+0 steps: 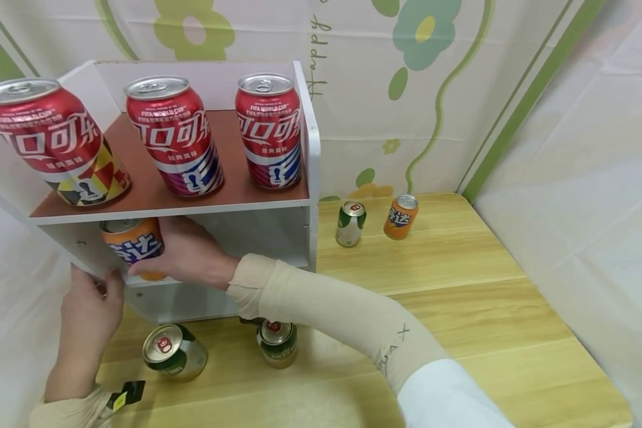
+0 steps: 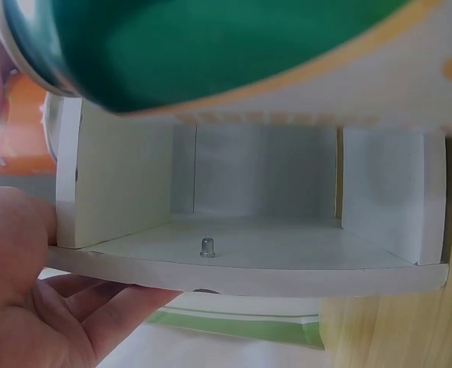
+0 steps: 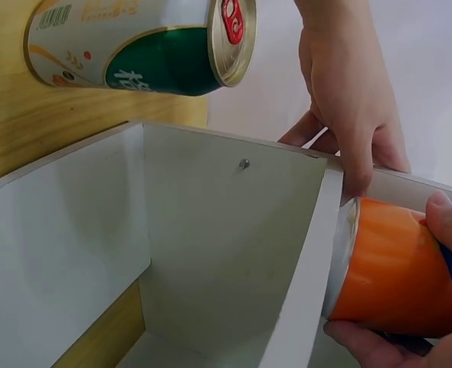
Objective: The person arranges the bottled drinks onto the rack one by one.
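My right hand (image 1: 192,249) holds an orange soda can (image 1: 134,241) upright, with the thumb at its front and the fingers round its far side. This can stands at the left end of the middle level of a small white shelf unit (image 1: 313,172). In the right wrist view the can's base (image 3: 342,257) is right at the shelf board. My left hand (image 1: 92,309) grips the unit's left side panel (image 2: 249,277), thumb near the front edge and fingers on the outer face, just below the can.
Three red cola cans, a left one (image 1: 59,142), a middle one (image 1: 173,137) and a right one (image 1: 270,131), stand on the top level. Green-and-white cans (image 1: 175,353) stand before the unit. Right of it, another green-and-white can (image 1: 351,226) stands beside an orange can (image 1: 401,217) on the wooden table (image 1: 460,321).
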`<act>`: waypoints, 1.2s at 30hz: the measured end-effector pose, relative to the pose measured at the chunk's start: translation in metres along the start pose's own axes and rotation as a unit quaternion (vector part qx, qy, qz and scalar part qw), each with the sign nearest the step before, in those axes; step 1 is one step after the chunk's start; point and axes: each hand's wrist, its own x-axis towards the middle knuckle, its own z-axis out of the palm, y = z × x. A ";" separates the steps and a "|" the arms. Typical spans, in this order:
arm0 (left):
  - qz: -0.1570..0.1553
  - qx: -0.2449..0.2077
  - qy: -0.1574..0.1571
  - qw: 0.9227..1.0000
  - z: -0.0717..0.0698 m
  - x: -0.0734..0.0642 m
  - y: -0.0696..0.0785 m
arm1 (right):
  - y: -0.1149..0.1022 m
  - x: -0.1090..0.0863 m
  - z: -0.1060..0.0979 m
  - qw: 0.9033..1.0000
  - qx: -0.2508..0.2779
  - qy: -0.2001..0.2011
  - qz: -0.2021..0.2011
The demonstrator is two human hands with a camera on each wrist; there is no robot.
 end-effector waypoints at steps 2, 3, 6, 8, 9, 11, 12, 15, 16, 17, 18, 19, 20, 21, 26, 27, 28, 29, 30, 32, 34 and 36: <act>0.003 0.000 0.002 1.000 0.000 0.000 0.000 | -0.001 0.001 0.001 1.000 -0.006 0.000 0.001; 0.004 -0.001 0.002 1.000 0.000 0.000 0.001 | -0.001 0.002 0.001 1.000 -0.006 0.000 0.000; 0.005 0.000 0.006 1.000 0.000 0.000 0.001 | -0.001 0.004 0.003 1.000 0.001 -0.003 -0.004; 0.003 -0.001 0.005 1.000 0.000 -0.001 0.001 | -0.001 0.004 0.004 1.000 0.008 -0.005 -0.007; 0.003 0.000 0.005 1.000 0.000 -0.001 0.001 | -0.001 0.004 0.004 1.000 0.010 -0.006 -0.010; 0.002 -0.001 0.004 1.000 0.000 -0.002 0.000 | -0.001 0.005 0.005 1.000 0.012 -0.005 -0.017; 0.002 -0.002 0.003 1.000 0.000 -0.003 0.000 | 0.000 0.005 0.005 1.000 0.015 -0.005 -0.023; 0.004 -0.003 0.002 1.000 0.001 -0.003 0.000 | -0.001 0.006 0.005 1.000 0.001 -0.008 -0.019; 0.005 -0.003 0.003 1.000 0.001 -0.003 0.000 | -0.001 0.006 0.005 1.000 -0.002 -0.009 -0.015; 0.006 -0.004 0.003 1.000 0.000 -0.003 0.001 | -0.002 0.007 0.005 1.000 -0.006 -0.010 -0.012; 0.007 -0.004 0.003 1.000 0.000 -0.002 0.001 | -0.002 0.007 0.006 1.000 -0.013 -0.012 -0.006; 0.007 -0.003 0.004 1.000 0.000 -0.002 0.001 | -0.003 0.007 0.006 1.000 -0.017 -0.013 -0.001; 0.007 -0.004 0.006 1.000 0.000 -0.002 0.001 | -0.003 0.007 0.006 1.000 -0.015 -0.014 0.000; 0.007 -0.004 0.006 1.000 0.000 -0.002 0.001 | -0.004 0.008 0.006 1.000 -0.018 -0.014 0.000; 0.010 0.001 0.009 1.000 0.000 -0.001 0.001 | -0.006 0.009 0.008 0.999 -0.032 -0.016 -0.005; 0.010 0.001 0.010 1.000 0.000 -0.001 0.001 | -0.006 0.010 0.008 0.999 -0.028 -0.016 -0.010; 0.010 0.000 0.009 1.000 0.000 -0.001 0.002 | -0.005 0.010 0.008 1.000 -0.019 -0.015 -0.016; 0.012 -0.001 0.010 1.000 0.000 -0.001 0.002 | -0.005 0.010 0.009 1.000 -0.009 -0.014 -0.020; 0.013 -0.001 0.011 1.000 0.000 -0.002 0.002 | -0.004 0.010 0.009 1.000 0.001 -0.013 -0.023; 0.015 -0.002 0.014 1.000 0.000 -0.002 0.002 | -0.004 0.010 0.010 0.999 0.021 -0.011 -0.027; 0.014 -0.003 0.015 1.000 0.001 -0.002 0.002 | -0.003 0.011 0.011 1.000 0.014 -0.010 -0.025; 0.009 -0.001 0.018 1.000 0.001 -0.002 0.002 | -0.004 0.011 0.012 1.000 -0.011 -0.014 -0.016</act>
